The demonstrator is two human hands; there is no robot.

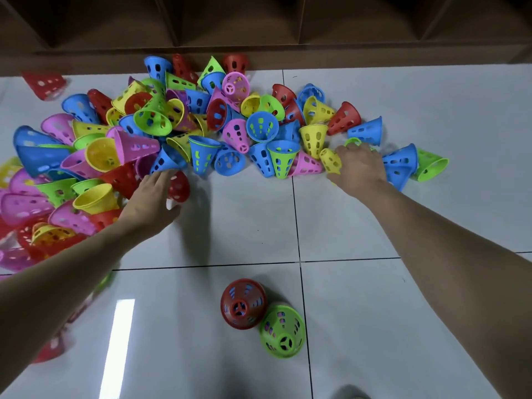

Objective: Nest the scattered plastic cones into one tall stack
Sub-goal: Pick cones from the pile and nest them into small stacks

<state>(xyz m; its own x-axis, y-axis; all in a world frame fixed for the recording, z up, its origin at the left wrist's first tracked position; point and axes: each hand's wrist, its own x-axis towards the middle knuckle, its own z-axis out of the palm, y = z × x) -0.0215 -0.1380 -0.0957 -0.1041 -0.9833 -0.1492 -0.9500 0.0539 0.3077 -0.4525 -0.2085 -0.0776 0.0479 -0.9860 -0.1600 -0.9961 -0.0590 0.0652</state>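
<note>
A red cone (243, 304) & green cone (282, 331) are stood well short of both hands, w/ the right hand (358, 168) curled round a yellow cone (330, 160) at the pile (161, 128) edge and the left hand (151, 201) laid relaxed against a blue cone (164, 162), so neighbours could be toppled if it's yanked.

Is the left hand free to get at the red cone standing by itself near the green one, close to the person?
Probably yes. The left hand looks open at the pile's edge, and bare floor tile lies between it and the red cone. Only the green cone touches it.
</note>
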